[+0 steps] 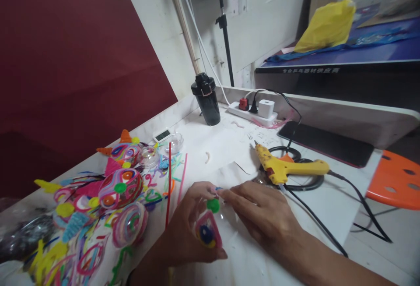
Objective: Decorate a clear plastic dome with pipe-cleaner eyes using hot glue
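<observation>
My left hand (177, 238) is wrapped round a clear ball decorated with pipe cleaners (210, 222). A dark blue coil set in yellow and pink loops and a green dot show on its side; the rest is covered by my fingers. My right hand (265, 216) has its fingertips pinched together at the ball's upper edge. A tiny pink and blue bit shows by those fingertips, too small to name. Left of my hands stand a red pipe cleaner (169, 181) and a pink pipe cleaner (182, 176).
Several decorated balls (120, 187) and loose pipe cleaner pieces (49, 259) crowd the left. A yellow glue gun (282, 167) with a black cord lies at right, near a phone (328, 143). Farther back are a dark cup (207, 102) and a power strip (252, 114).
</observation>
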`<state>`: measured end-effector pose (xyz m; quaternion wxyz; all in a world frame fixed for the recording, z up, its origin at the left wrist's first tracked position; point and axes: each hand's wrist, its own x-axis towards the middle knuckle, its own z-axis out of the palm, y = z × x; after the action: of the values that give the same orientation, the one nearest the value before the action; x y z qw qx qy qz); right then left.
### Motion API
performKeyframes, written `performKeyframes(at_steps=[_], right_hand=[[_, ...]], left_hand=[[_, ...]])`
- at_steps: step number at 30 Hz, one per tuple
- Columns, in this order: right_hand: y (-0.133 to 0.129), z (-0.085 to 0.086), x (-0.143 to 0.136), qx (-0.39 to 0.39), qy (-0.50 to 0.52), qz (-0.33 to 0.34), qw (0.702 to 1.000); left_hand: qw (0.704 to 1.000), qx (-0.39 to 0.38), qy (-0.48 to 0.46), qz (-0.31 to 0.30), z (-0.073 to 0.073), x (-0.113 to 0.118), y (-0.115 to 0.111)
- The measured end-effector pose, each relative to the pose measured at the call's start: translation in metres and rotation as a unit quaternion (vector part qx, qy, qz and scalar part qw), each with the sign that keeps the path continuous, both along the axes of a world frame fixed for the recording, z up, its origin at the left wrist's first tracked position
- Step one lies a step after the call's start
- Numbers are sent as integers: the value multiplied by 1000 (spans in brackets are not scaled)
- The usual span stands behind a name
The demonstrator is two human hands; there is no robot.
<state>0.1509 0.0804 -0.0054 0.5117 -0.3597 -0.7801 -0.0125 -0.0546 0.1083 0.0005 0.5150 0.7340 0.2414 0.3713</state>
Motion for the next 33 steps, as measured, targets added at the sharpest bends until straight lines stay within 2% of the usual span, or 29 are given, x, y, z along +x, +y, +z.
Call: performKeyframes(at_steps=[5,14,20,26,33], right_hand=[[-1,3,1,-4,-9,4,1000],[0,-2,0,3,-25,-20,999],[-1,0,1,-17,0,7,1000],[0,5,2,-73,39,35,996],[-2,13,5,-84,3,44,995]], left_hand=[[1000,5,-15,-2,-3,0,1],[1000,0,-5,-7,-3,0,1],[1000,19,-11,-5,-4,1,2],[999,31,1,-6,0,0,2],[999,44,4,-17,-3,-1,3]])
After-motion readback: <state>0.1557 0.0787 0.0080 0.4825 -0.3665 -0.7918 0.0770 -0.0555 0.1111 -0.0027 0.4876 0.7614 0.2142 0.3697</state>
